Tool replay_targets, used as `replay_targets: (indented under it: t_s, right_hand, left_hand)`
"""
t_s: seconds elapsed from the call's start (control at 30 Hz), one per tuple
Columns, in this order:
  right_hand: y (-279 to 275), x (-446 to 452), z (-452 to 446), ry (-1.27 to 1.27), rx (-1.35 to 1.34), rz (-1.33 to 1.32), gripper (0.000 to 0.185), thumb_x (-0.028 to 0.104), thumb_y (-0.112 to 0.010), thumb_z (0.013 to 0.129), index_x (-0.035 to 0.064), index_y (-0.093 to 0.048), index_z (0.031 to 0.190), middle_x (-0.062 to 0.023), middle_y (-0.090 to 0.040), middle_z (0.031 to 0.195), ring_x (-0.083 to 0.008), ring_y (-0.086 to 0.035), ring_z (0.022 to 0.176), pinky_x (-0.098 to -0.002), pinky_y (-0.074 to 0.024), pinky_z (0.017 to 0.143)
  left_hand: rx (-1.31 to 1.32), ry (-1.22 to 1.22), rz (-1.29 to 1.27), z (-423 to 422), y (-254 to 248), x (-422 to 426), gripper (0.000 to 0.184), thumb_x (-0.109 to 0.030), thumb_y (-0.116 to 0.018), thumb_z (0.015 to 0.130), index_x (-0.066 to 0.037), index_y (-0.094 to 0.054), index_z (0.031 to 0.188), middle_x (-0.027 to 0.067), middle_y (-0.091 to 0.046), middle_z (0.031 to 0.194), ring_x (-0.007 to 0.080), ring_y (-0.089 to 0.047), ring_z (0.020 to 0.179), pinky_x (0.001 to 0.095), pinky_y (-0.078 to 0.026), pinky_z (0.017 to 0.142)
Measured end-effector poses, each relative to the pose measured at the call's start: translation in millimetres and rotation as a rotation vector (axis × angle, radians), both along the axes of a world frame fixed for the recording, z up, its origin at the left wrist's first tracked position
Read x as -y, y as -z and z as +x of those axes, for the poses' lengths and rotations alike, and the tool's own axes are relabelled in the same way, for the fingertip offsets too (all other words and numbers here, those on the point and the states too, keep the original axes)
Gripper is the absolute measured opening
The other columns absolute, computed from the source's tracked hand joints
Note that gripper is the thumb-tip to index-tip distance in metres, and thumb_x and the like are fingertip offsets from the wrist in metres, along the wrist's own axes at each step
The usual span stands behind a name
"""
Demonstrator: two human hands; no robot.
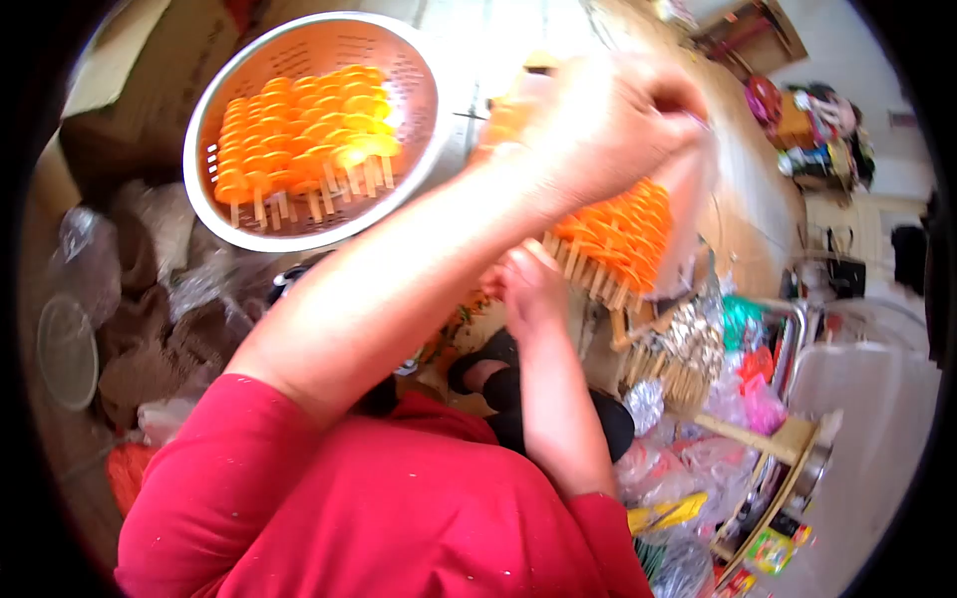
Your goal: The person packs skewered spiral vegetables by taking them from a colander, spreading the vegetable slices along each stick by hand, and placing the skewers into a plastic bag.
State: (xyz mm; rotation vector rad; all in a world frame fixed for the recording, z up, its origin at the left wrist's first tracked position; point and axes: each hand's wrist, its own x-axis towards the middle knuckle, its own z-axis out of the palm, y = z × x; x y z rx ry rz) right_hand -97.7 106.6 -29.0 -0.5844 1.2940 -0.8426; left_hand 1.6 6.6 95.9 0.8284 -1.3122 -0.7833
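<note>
My left hand (623, 125), blurred by motion, reaches across to the upper right. Its fingers are pinched on what looks like a clear plastic bag (701, 204), whose film hangs down beside a pile of orange sliced-food skewers (623, 234). Below it my right hand (528, 284) is closed near the stick ends of that pile. Whatever its fingers hold, if anything, is hidden. More orange skewers (299, 135) lie in rows inside a metal colander (214, 224) at the upper left, their wooden sticks pointing towards me. Part of the right pile is hidden behind my left hand.
White mushroom-like skewers (688, 344) lie to the right, near crumpled plastic bags (688, 468) and a wooden rack (788, 439). Cardboard (150, 100), brown cloth (150, 344) and a clear round lid (68, 351) are at left.
</note>
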Motion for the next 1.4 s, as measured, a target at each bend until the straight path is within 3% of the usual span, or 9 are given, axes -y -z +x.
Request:
replay_targets:
  t_s: [0.17,0.33,0.43,0.47,0.53,0.63,0.83,1.07,1.4]
  right_hand:
    - [-19.0,-44.2,-10.0,-0.151,-0.187,0.004,0.021,0.021,-0.052,0.085,0.0037,-0.057,0.095,-0.0067,-0.06,0.071,-0.0127,-0.054,0.048,-0.0224,-0.0378,0.042]
    - [-23.3,-59.8,40.2,-0.347,-0.181,-0.018,0.014,0.013,-0.059,0.084,0.0026,-0.059,0.093,-0.0067,-0.062,0.07,-0.0116,-0.055,0.05,-0.0235,-0.0419,0.045]
    - [11.3,-33.2,86.1,-0.372,-0.739,-0.712,0.018,0.016,-0.061,0.085,0.0029,-0.059,0.097,-0.0042,-0.063,0.074,-0.0149,-0.059,0.064,-0.0306,-0.0472,0.056]
    - [-6.9,-5.4,86.7,-0.672,-0.58,-0.491,0.018,0.016,-0.061,0.085,0.0038,-0.059,0.098,-0.0026,-0.062,0.074,-0.0152,-0.059,0.065,-0.0312,-0.0467,0.057]
    - [-34.1,18.3,128.0,-0.837,-1.034,-0.861,0.017,0.015,-0.061,0.08,0.0054,-0.061,0.094,-0.0162,-0.063,0.089,-0.0323,-0.061,0.079,-0.0421,-0.049,0.07]
    - [-26.7,46.3,163.3,-0.887,-1.374,-1.116,0.021,0.019,-0.062,0.074,0.0026,-0.064,0.085,-0.014,-0.065,0.09,-0.0307,-0.063,0.083,-0.0395,-0.05,0.072]
    - [-12.4,85.4,203.3,-1.368,-1.654,-0.499,0.035,0.031,-0.058,0.073,0.0037,-0.069,0.093,-0.0182,-0.065,0.099,-0.0283,-0.062,0.096,-0.0361,-0.0489,0.082]
    - [6.4,91.5,209.3,-1.303,-1.713,-0.455,0.031,0.032,-0.061,0.074,0.0084,-0.071,0.092,-0.0093,-0.069,0.093,-0.0213,-0.065,0.092,-0.0314,-0.0501,0.078]
    - [-14.2,90.1,199.5,-1.055,-1.537,-0.491,0.026,0.019,-0.052,0.08,0.0017,-0.067,0.091,-0.0198,-0.066,0.092,-0.0314,-0.065,0.091,-0.0392,-0.0506,0.078]
  left_hand:
    - [0.003,-0.136,-0.115,-3.1,-2.7,-3.5,0.01,-0.012,-0.06,0.07,-0.005,-0.065,0.074,0.0128,-0.063,0.071,0.0294,-0.063,0.07,0.0375,-0.051,0.064]
    - [0.046,-0.125,-0.033,-0.8,-10.0,-13.0,0.009,-0.012,-0.057,0.072,-0.005,-0.063,0.072,0.0148,-0.061,0.074,0.0331,-0.061,0.072,0.0416,-0.049,0.064]
    - [0.088,-0.084,-0.02,-0.9,-11.2,-15.6,0.008,-0.012,-0.056,0.074,-0.005,-0.061,0.073,0.0161,-0.059,0.077,0.0344,-0.059,0.073,0.0436,-0.048,0.063]
    - [0.099,-0.089,-0.013,-2.0,-10.9,-16.0,0.007,-0.011,-0.057,0.072,-0.006,-0.062,0.072,0.015,-0.06,0.077,0.0335,-0.06,0.073,0.043,-0.049,0.064]
    - [0.108,-0.102,-0.005,-2.2,-11.0,-17.1,0.006,-0.011,-0.058,0.07,-0.007,-0.063,0.07,0.0138,-0.061,0.077,0.0326,-0.061,0.073,0.0423,-0.049,0.064]
    - [0.128,-0.055,0.002,1.1,-11.7,-18.8,0.005,-0.009,-0.058,0.069,-0.008,-0.063,0.07,0.0134,-0.061,0.078,0.0322,-0.061,0.073,0.0418,-0.05,0.064]
    - [0.156,0.003,0.023,5.9,-13.8,-19.3,0.007,-0.006,-0.059,0.066,-0.008,-0.062,0.072,0.0138,-0.06,0.079,0.0321,-0.062,0.075,0.0415,-0.05,0.064]
    - [0.189,0.024,0.033,8.9,-14.9,-20.1,0.009,-0.006,-0.059,0.065,-0.007,-0.063,0.073,0.0146,-0.06,0.08,0.0324,-0.062,0.076,0.0416,-0.05,0.065]
    - [0.145,0.025,0.045,7.1,-14.0,-23.3,0.007,-0.006,-0.058,0.066,-0.008,-0.062,0.072,0.0139,-0.06,0.083,0.0324,-0.061,0.078,0.0415,-0.05,0.066]
